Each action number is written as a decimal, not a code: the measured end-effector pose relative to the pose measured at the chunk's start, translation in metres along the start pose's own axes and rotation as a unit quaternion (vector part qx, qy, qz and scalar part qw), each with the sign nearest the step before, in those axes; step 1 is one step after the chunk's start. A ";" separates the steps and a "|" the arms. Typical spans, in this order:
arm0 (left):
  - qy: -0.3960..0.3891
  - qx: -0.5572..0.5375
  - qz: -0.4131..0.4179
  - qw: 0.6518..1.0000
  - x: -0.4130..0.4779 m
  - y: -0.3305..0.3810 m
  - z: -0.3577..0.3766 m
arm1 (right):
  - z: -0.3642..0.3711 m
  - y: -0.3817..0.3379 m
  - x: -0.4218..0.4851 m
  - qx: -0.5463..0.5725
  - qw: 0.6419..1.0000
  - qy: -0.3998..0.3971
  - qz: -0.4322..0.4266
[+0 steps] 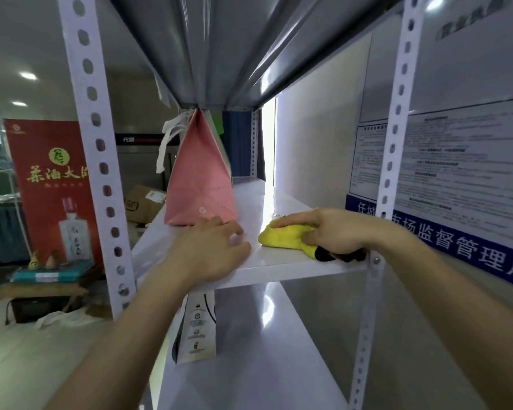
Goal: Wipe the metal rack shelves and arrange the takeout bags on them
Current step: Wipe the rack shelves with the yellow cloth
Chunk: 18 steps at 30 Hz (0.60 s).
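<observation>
— Two bare arms come in from the bottom and reach up to the middle shelf (pixel 279 264). What is each hand doing?

— On the right, the right hand (pixel 335 232) lies palm down on a yellow cloth (pixel 285 236). Its fingers are bent over the cloth and press it onto the shelf, close to the front edge and the front right post (pixel 397 119). A black bit of the cloth pokes out under the wrist, right at the shelf's front right corner.

— And the other one?

— That left hand (pixel 212 250) lies flat on the shelf near the front edge. Its fingers are spread and loose, with nothing inside them. The fingertips are just at the bottom of the pink bag (pixel 200 179).

— Where is the pink bag?

— It stands up on the same shelf, by the left edge, behind the left hand. Its top nearly meets the shelf above, and white handles (pixel 169 140) hang off its left side.

— Any more bags?

— Yes, a white bag (pixel 196 329) with small dark marks stands on the lower shelf (pixel 264 350), near its left edge, under the left wrist.

— What is beside the rack?

— A red poster (pixel 54 184) stands off to the left, past the front left post (pixel 95 143). On the right, a wall notice (pixel 462 161) with a blue strip sits behind the right post.
</observation>
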<state>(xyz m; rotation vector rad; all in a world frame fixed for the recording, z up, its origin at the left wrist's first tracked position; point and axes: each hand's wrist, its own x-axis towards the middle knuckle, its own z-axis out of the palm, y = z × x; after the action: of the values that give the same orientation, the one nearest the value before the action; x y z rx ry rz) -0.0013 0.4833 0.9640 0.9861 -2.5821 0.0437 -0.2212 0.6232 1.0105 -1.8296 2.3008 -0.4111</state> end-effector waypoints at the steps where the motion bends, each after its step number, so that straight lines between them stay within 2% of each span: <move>1: -0.001 0.006 0.000 1.000 0.001 -0.001 0.002 | -0.003 -0.002 0.015 -0.010 1.000 -0.014 0.020; 4: 0.001 0.009 -0.003 1.000 0.003 -0.004 0.007 | -0.007 -0.011 0.069 -0.040 0.996 -0.045 0.059; 11: -0.010 0.030 0.012 0.999 0.002 -0.005 0.009 | -0.010 -0.014 0.191 -0.057 0.994 -0.054 0.073; 14: -0.003 0.017 -0.003 1.000 0.000 -0.006 0.008 | -0.008 -0.021 0.172 -0.069 0.993 -0.053 0.082; 18: -0.028 0.027 0.005 0.999 0.002 -0.011 0.009 | 0.005 -0.020 0.086 -0.039 0.999 -0.029 0.003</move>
<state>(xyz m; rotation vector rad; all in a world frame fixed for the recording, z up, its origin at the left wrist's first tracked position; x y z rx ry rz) 0.0012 0.4723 0.9558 1.0074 -2.6495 0.0900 -0.2213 0.5353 1.0146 -1.8435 2.3137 -0.2678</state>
